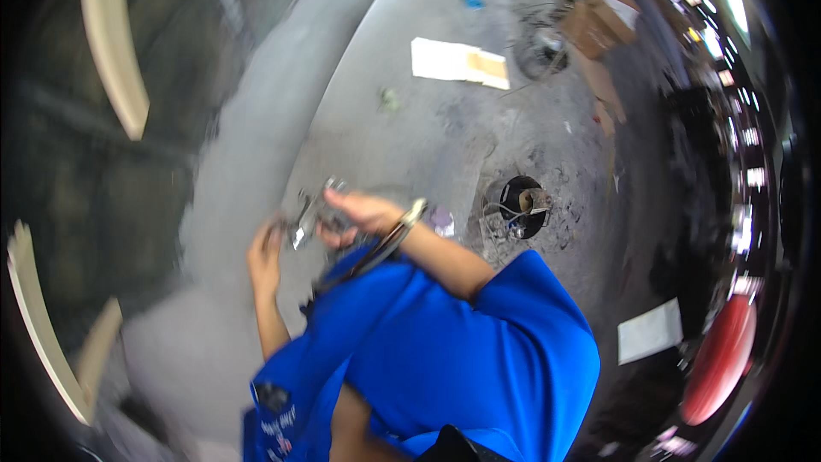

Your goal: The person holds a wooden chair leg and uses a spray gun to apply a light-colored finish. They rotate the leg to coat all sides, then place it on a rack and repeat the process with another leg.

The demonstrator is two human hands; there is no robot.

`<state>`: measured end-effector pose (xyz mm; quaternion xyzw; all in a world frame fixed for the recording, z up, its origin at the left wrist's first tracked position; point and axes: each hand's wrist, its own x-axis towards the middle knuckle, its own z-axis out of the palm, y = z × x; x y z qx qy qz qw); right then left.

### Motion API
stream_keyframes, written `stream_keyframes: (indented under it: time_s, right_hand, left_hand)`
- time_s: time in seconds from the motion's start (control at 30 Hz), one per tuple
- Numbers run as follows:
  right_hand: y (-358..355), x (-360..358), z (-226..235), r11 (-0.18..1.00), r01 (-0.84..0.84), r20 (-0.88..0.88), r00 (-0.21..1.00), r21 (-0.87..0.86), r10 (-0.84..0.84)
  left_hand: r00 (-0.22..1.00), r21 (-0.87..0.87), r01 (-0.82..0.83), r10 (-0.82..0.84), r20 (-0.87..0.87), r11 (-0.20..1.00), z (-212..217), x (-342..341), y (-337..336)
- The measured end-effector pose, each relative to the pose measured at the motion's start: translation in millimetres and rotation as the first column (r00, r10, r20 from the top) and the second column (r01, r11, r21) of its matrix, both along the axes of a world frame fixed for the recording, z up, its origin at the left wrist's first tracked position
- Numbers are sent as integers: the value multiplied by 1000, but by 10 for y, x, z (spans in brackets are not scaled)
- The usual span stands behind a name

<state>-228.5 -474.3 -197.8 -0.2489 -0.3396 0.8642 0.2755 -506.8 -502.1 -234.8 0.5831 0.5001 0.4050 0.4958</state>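
In front of my blue shirt, both hands are brought together over a grey work surface (359, 111). My right hand (368, 212), with a band on its wrist (413, 212), has its fingers curled about a small shiny metal part (299, 229). The part is blurred, and its exact kind does not show. Just left of it is my left hand (265, 250), its fingertips close to the metal. Motion smears those fingers, so whether they grip it is unclear. A small purple and white item (441, 220) lies beyond my right wrist.
Right of my hands, a round black container (523, 207) has items inside. White and tan papers (445, 60), a blue scrap (473, 2) and a cardboard box (603, 21) lie farther off. Pale strips (111, 43) stand at left; a white sheet (650, 331) and red rounded object (720, 361) at right.
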Motion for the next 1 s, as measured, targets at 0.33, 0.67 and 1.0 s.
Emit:
stream_keyframes:
  time_s: [0.33, 0.67, 1.0]
  right_hand:
    - [-132, 392, -355, 938, 319, 804, 517, 139, -295]
    - [30, 462, -409, 990, 98, 840, 525, 100, -137]
    - [132, 157, -351, 997, 2, 840, 538, 78, -67]
  left_hand:
    - [996, -549, -89, 84, -34, 831, -2111, -309, -545]
    - [949, -836, -265, 284, -138, 480, -2952, -367, -2418]
    - [854, -826, -308, 520, -21, 473, -3053, -180, -2805]
